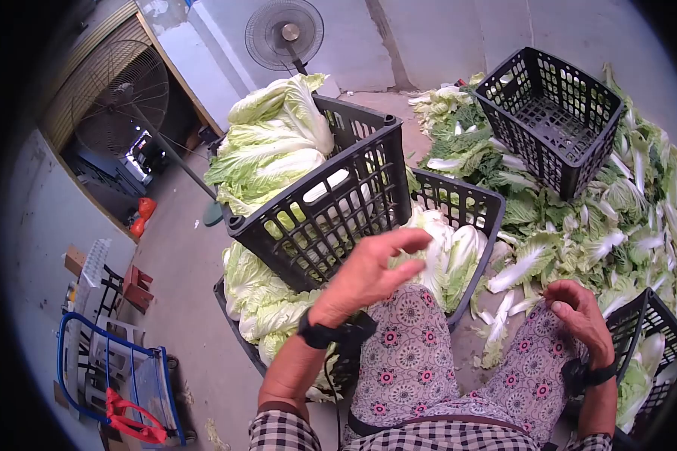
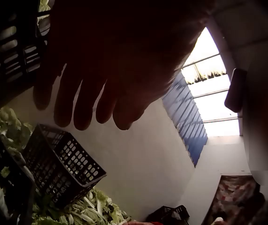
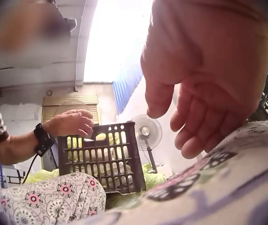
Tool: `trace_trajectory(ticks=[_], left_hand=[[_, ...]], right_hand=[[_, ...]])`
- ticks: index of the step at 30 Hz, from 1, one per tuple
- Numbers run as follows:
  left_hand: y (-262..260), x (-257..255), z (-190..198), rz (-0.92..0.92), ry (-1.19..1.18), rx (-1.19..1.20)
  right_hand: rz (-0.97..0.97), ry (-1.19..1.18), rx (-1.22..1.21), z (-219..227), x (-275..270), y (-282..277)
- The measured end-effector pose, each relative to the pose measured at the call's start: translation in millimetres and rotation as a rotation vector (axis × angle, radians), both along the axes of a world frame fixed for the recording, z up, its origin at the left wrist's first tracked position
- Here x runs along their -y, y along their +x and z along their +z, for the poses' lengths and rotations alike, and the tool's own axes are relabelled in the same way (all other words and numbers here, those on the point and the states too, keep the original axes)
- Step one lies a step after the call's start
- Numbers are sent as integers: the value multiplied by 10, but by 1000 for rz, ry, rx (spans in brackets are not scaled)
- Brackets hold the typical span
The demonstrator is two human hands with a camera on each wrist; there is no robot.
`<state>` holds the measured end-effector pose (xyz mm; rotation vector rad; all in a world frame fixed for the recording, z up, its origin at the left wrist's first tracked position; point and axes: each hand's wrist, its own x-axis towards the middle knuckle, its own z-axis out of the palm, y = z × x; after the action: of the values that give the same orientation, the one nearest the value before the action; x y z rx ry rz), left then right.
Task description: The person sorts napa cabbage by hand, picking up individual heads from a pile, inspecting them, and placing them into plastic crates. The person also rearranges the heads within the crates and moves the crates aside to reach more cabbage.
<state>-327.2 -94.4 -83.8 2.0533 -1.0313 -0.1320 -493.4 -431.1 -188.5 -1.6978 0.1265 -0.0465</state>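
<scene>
In the head view the left hand (image 1: 378,272) hangs above the left knee, thumb and fingers apart, holding nothing. Its spread fingers show dark in the left wrist view (image 2: 91,93). Just beyond it stands a black crate (image 1: 320,203) of cabbages (image 1: 278,143), stacked on lower crates that hold more cabbages (image 1: 459,252). The right hand (image 1: 581,319) is at the right knee, its fingers loosely bent and empty; the right wrist view shows that hand (image 3: 209,75) close over the patterned cloth (image 3: 209,183).
An empty black crate (image 1: 549,113) sits on a heap of loose leaves (image 1: 572,233). At the lower right, another crate (image 1: 647,301) holds cabbage. Two fans (image 1: 284,34) stand behind, and a blue-framed trolley (image 1: 120,376) is at the left.
</scene>
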Motion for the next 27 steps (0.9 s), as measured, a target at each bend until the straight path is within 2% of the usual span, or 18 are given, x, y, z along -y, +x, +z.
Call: trace_trajectory(ticks=[5, 7, 9, 11, 14, 16, 19, 20, 24, 27], left_hand=[[343, -654, 757, 335, -126, 153], [586, -909, 989, 391, 7, 363], [789, -1125, 1183, 478, 266, 569], [973, -1280, 1344, 570, 446, 664], [1269, -1407, 1535, 642, 600, 651], [1372, -1319, 1671, 651, 702, 582], [1663, -1180, 1682, 504, 736, 580], [1751, -1105, 1649, 526, 720, 497], [2297, -1162, 1433, 548, 781, 470], [2493, -1235, 1239, 667, 978, 443]], right_hand=[[-27, 57, 32, -60, 32, 13], [-33, 97, 61, -94, 48, 14], [-41, 120, 76, -116, 52, 24], [-53, 126, 75, -132, 58, 41], [-55, 153, 73, -166, 72, 74], [-57, 155, 69, -177, 75, 98], [-65, 164, 70, -212, 87, 137], [-73, 177, 65, -236, 98, 153], [-88, 232, 56, -294, 125, 200], [-115, 247, 40, -314, 130, 237]])
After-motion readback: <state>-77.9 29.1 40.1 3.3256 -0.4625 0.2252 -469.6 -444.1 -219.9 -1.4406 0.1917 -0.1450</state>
